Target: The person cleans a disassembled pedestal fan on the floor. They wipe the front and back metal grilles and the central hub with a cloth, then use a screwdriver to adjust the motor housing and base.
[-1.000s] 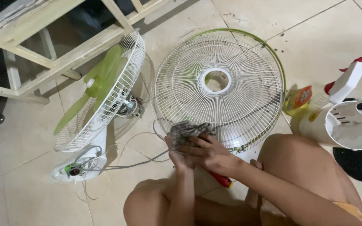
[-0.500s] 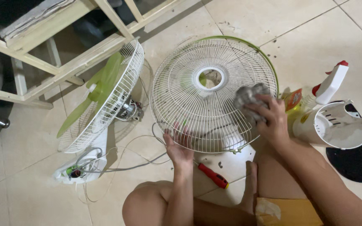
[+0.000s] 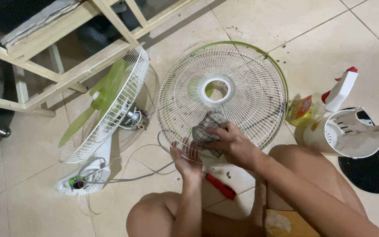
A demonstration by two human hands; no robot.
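I am sitting on the floor (image 3: 365,26) and looking down at a round white fan grille (image 3: 259,87) with a green rim. It is lying flat on the tiles in front of my knees. My left hand (image 3: 185,159) is holding the near edge of the grille, with my fingers curled on the wires to keep it from sliding. My right hand (image 3: 234,145) is gripping a grey cloth (image 3: 207,128) tight and pressing it down on the wires close to that same edge.

The grille is looking dirty. I am seeing dark bits on many of the wires, mostly on the far and right sides, so I think most of the wiping is not done yet. Only the part by my cloth is getting rubbed.

A red screwdriver (image 3: 221,187) is lying on the floor by my leg. The rest of the fan (image 3: 104,116), with its green blades, is leaning to my left, with loose wires (image 3: 128,169) trailing from it. A spray bottle (image 3: 325,98) and a white fan base (image 3: 345,134) are sitting to my right.
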